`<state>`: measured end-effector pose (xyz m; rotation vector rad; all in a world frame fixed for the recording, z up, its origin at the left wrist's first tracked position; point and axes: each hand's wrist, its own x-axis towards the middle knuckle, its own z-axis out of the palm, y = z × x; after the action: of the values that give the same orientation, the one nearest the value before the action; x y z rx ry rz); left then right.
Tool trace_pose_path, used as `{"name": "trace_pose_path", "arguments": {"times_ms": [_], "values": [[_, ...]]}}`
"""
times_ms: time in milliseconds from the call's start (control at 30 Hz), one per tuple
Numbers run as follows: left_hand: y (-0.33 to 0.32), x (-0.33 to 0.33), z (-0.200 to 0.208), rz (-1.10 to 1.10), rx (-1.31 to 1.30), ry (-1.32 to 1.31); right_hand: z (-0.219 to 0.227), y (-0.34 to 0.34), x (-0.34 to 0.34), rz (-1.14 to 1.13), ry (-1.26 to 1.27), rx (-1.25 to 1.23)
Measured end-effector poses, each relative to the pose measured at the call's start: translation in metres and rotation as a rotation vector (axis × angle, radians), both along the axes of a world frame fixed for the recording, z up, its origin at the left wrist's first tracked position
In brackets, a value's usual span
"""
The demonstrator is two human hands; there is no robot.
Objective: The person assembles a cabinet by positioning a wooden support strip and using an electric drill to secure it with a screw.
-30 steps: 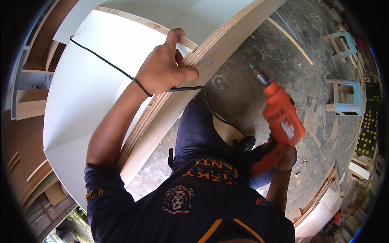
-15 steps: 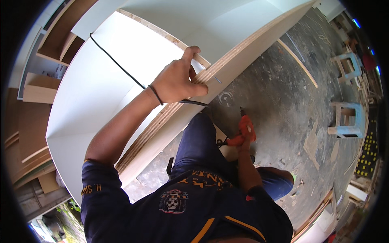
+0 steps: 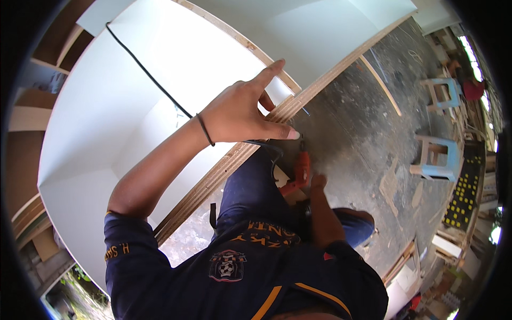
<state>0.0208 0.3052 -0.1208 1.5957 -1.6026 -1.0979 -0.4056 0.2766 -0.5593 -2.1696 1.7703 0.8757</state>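
Observation:
My left hand (image 3: 242, 113) straddles the edge of a long plywood panel (image 3: 314, 96), where a white-faced crosspiece (image 3: 234, 41) meets it. Its index finger stretches along the crosspiece, other fingers curl inside, and the thumb reaches past the panel's outer side. Something thin, like a screw (image 3: 305, 111), sticks out of the panel near the thumb. Lower down, by my knees, my right hand (image 3: 319, 182) is closed at the back of a red corded drill (image 3: 302, 166). The drill's chuck points away from me; most of this hand's fingers are hidden.
A black cord (image 3: 144, 68) crosses the white cabinet interior (image 3: 101, 128) and passes under my left wrist. On the dark floor lies a thin wood strip (image 3: 381, 85). Two blue stools (image 3: 440, 157) (image 3: 444, 95) stand at the right; wood scraps line the far side.
The panel's upper edge has shifted right and its outer face shows less. My left thumb and index finger are stretched further out. The drill appears further left and more upright.

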Motion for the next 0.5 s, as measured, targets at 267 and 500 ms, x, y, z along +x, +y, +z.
{"name": "trace_pose_path", "arguments": {"times_ms": [267,500], "values": [[0.012,-0.003,-0.006,0.02,-0.079,0.062,0.443,-0.116,0.22,0.476,-1.386,-0.872],[0.011,0.001,-0.01,0.008,-0.121,-0.034,0.518,-0.099,0.365,0.83,-1.248,-0.801]]}}
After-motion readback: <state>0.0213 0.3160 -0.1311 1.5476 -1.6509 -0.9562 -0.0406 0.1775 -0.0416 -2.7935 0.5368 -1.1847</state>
